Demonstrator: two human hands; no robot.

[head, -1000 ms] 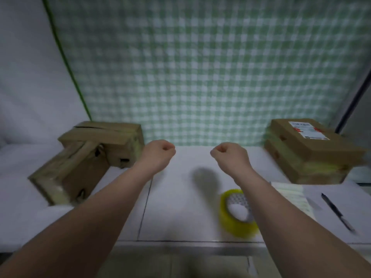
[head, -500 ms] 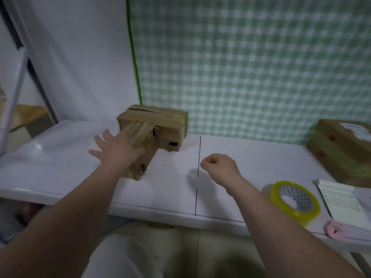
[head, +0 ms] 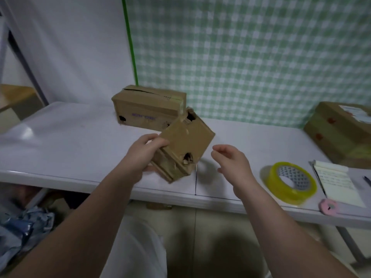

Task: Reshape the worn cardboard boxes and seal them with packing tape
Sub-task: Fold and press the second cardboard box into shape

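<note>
Head view: L hand (head: 144, 151) gripped the worn box (head: 186, 143) by its near-left edge, held tilted above the table (head: 60, 141) front. R hand (head: 230, 159) was empty, fingers loosely curled, just beside the box, not touching. To do it well, imo: R hand takes the opposite side and squares the walls before going for the tape roll (head: 291, 182). Long axis looked near-to-far, far end by the rear box (head: 146, 109), torn end toward the person.
</note>
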